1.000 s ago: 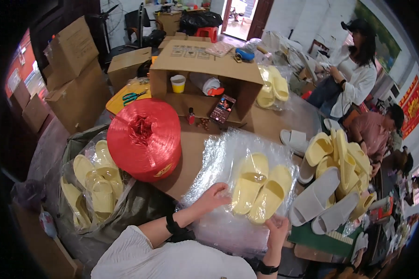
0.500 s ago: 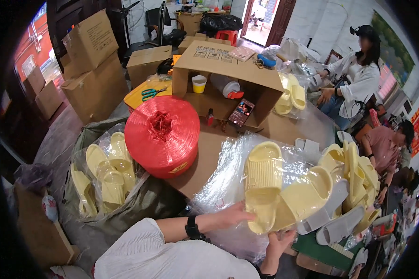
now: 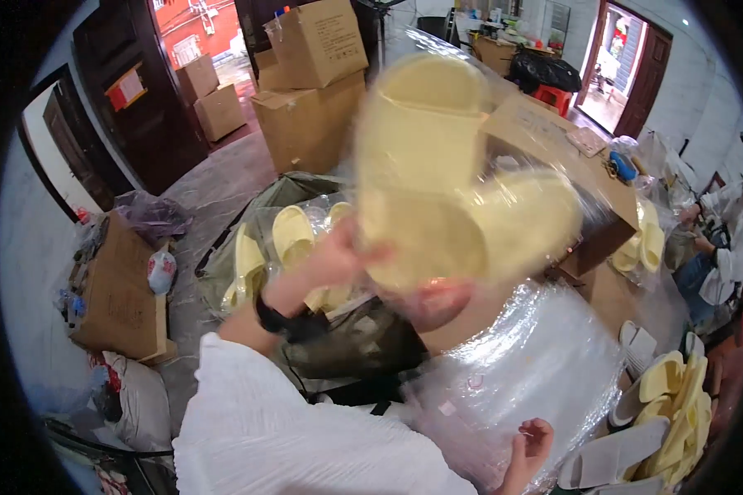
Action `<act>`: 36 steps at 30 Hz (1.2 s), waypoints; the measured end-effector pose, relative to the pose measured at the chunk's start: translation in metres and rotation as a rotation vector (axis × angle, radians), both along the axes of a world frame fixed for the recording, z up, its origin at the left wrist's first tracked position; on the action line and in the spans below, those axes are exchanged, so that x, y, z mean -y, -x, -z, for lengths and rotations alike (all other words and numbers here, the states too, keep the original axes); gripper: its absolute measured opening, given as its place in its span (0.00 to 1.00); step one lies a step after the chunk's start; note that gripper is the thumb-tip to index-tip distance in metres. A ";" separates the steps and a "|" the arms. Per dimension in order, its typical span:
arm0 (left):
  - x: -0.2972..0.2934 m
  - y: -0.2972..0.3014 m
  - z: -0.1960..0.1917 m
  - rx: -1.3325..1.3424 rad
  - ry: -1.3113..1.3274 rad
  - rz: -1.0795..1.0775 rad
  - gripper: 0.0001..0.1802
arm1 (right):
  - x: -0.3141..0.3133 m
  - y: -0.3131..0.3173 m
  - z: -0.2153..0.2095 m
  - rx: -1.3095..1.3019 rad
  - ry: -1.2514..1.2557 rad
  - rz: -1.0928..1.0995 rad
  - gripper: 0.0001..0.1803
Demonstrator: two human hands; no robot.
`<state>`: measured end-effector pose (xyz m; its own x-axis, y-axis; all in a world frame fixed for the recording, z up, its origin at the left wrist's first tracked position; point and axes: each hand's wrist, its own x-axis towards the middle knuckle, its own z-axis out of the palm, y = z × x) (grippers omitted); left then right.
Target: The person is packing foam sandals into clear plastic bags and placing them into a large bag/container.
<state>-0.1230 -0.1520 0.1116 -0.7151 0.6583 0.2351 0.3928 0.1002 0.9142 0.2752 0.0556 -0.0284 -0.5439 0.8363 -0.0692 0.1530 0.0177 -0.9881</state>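
Observation:
My left hand (image 3: 336,257) is closed on the edge of a pair of pale yellow slippers (image 3: 421,157) in a clear plastic bag, lifted high in front of me and blurred by motion. They cover much of the red twine roll (image 3: 442,301) behind them. My right hand (image 3: 532,452) is empty, its fingers loosely curled and apart from the thumb, above a stack of clear plastic bags (image 3: 512,388) on the table. Below my left forearm, an olive sack (image 3: 355,338) holds more bagged yellow slippers (image 3: 293,235).
Loose yellow slippers (image 3: 685,408) and grey slippers (image 3: 615,454) are heaped at the right. An open cardboard box (image 3: 607,223) stands behind the bag stack. Stacked cartons (image 3: 314,124) are at the back left, and another carton (image 3: 120,289) is farther left. A co-worker's arm (image 3: 706,243) shows at the right.
My left hand has carried the bagged slippers up and to the left, away from the bag stack. My right hand has let go of them. The view has swung left.

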 end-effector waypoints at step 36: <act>-0.065 -0.129 0.046 -0.439 0.289 1.006 0.33 | -0.002 -0.004 0.014 -0.084 -0.005 0.190 0.08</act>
<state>0.0060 -0.0872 0.0658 0.2754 0.9579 0.0808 0.6952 -0.2565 0.6715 0.2788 0.0576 -0.0423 -0.3804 0.9245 -0.0261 0.0708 0.0010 -0.9975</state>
